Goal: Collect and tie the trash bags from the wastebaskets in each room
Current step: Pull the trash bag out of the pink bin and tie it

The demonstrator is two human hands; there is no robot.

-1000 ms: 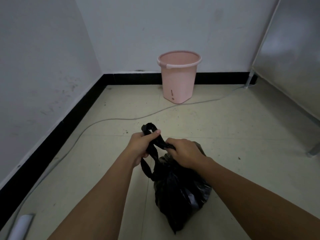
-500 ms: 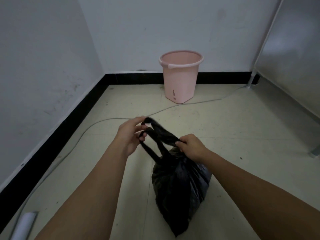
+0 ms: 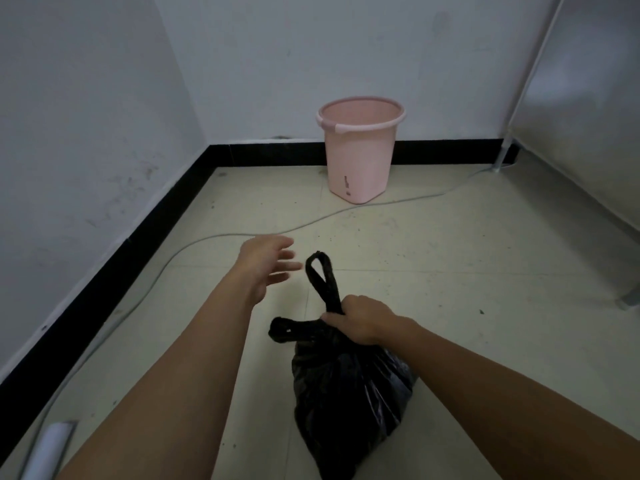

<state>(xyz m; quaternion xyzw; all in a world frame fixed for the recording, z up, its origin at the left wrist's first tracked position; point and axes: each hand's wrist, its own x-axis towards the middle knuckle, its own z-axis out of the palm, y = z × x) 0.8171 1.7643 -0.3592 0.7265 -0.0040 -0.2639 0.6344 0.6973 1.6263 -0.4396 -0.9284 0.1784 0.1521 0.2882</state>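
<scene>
A full black trash bag (image 3: 349,403) hangs low over the tiled floor in front of me. My right hand (image 3: 356,318) is closed around its neck where the two handle loops meet. One loop stands up above my fist and the other sticks out to the left. My left hand (image 3: 268,263) is off the bag, fingers spread, just left of the upright loop. The pink wastebasket (image 3: 360,150) stands unlined against the far wall.
A grey cable (image 3: 194,242) runs across the floor from the right corner past the wastebasket toward the left wall. A metal cabinet (image 3: 581,109) on legs fills the right side. A white tube-like object (image 3: 48,448) lies at the bottom left by the black skirting.
My left hand has let go of the handle loop and opened, moving slightly away to the left. My right hand now grips both handles at the bag's neck.
</scene>
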